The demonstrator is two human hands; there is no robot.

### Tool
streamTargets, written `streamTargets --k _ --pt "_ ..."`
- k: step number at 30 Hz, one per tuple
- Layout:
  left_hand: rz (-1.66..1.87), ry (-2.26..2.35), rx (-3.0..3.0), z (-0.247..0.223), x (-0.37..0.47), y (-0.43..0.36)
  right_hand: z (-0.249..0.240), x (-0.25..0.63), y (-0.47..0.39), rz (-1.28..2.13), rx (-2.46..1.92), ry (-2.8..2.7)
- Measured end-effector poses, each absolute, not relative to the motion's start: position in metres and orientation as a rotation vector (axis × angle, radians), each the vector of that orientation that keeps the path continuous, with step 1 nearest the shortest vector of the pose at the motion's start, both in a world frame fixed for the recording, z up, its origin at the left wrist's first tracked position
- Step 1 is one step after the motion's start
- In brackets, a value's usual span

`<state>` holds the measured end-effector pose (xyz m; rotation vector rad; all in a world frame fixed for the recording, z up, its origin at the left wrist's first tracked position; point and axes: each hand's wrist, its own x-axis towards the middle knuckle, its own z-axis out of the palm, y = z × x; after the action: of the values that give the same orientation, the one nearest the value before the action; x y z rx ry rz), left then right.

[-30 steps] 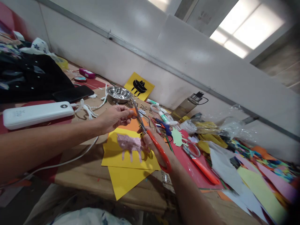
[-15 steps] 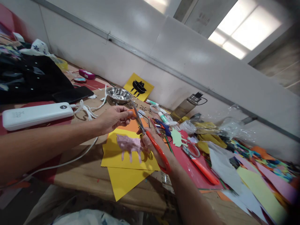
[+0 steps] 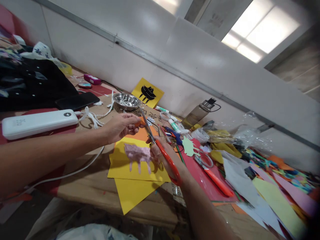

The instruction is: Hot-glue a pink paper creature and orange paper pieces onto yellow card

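Note:
My left hand (image 3: 122, 126) pinches a small orange paper piece (image 3: 141, 122) between thumb and fingertips. In my right hand (image 3: 163, 151) are scissors (image 3: 168, 159) with red-orange handles, their blades pointing up and left against the orange piece. Below the hands, a pink-purple paper cutout (image 3: 137, 156) with leg-like strips lies on yellow paper (image 3: 118, 169). Another yellow sheet (image 3: 131, 193) sticks out beneath it. An orange sheet (image 3: 131, 134) lies just behind. My right hand partly covers the yellow paper's right side.
A metal bowl (image 3: 126, 101) stands behind my left hand, near a yellow card with a black cutout (image 3: 148, 93). A white power bank (image 3: 40, 123) with a cable lies left. To the right are a bottle (image 3: 197, 114), red cutter (image 3: 218, 182), green cutout (image 3: 188, 146) and paper scraps.
The small orange piece has shifted and turned slightly in my left fingertips. Otherwise both hands and the scissors are nearly where they were.

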<state>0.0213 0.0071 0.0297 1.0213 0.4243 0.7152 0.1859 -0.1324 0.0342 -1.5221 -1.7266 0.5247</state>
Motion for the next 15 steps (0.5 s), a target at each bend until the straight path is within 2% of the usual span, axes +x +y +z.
streamTargets --k 15 --pt "0.702 0.441 1.025 0.0270 0.0232 0.0096 0.0330 0.1865 -0.1360 0.608 -1.548 -1.725"
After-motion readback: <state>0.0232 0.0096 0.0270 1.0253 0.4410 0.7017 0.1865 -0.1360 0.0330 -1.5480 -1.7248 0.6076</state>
